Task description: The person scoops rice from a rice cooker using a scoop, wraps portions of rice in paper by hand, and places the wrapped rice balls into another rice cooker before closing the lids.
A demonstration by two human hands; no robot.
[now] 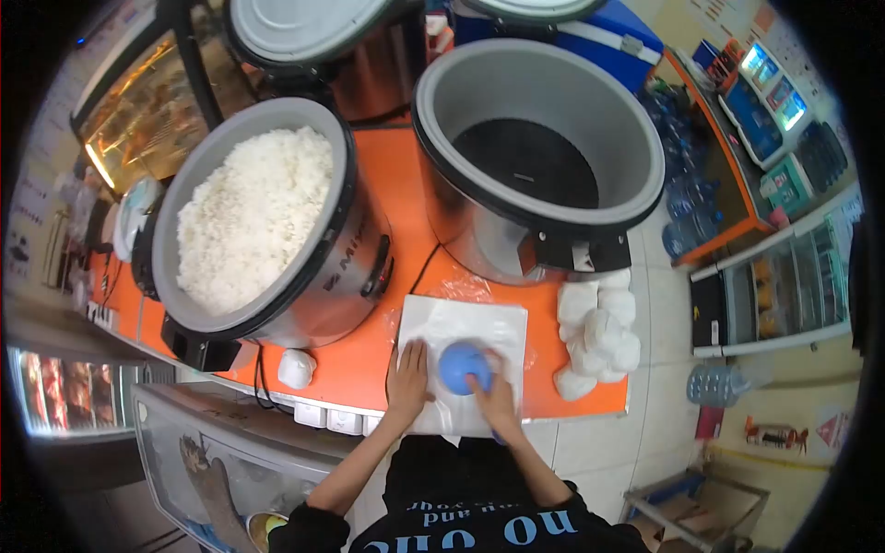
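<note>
A stack of white wrapping paper (461,318) lies on the orange table, near its front edge. My left hand (407,385) rests flat on the paper's left side, fingers stretched out. My right hand (496,398) is closed on a round blue bowl (461,367), which appears to be upside down on the middle of the paper. Whether anything lies under the bowl is hidden. Behind and to the left, a large rice cooker (346,267) stands open, full of white rice (258,212). Right of the paper sits a pile of white wrapped packets (601,336).
A second large cooker (544,74), lid up and dark inside, stands behind the paper. One white packet (296,368) lies near the front edge at left. A glass-topped freezer (249,442) stands below left. Water bottles (687,221) stand at the right.
</note>
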